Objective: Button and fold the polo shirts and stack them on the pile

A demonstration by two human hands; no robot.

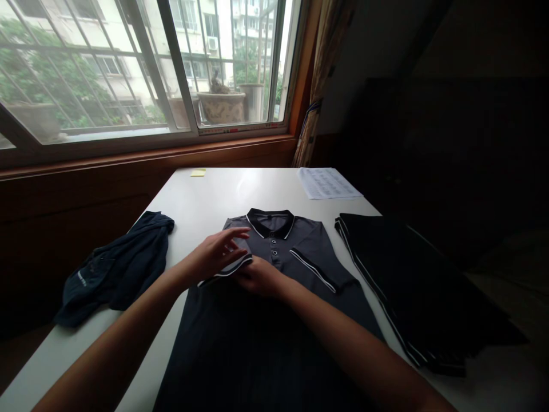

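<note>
A dark grey polo shirt [309, 260] lies front up on the table, its black collar edged in white and its placket buttoned. Both sleeves are folded in over the chest. My left hand [221, 250] is over the sleeve on the left, fingers apart and slightly bent. At that sleeve's white-striped cuff, my right hand [261, 277] has its fingers closed on the hem; some fingertips are hidden by the cloth. The shirt's lower part spreads toward me in deep shadow.
A crumpled dark blue garment [137, 263] lies at the table's left edge. On the right is a pile of dark folded garments [398, 274] with white-striped edges. Printed sheets [328, 183] and a yellow sticky note [198, 172] are at the far end of the white table [244, 189], below a window.
</note>
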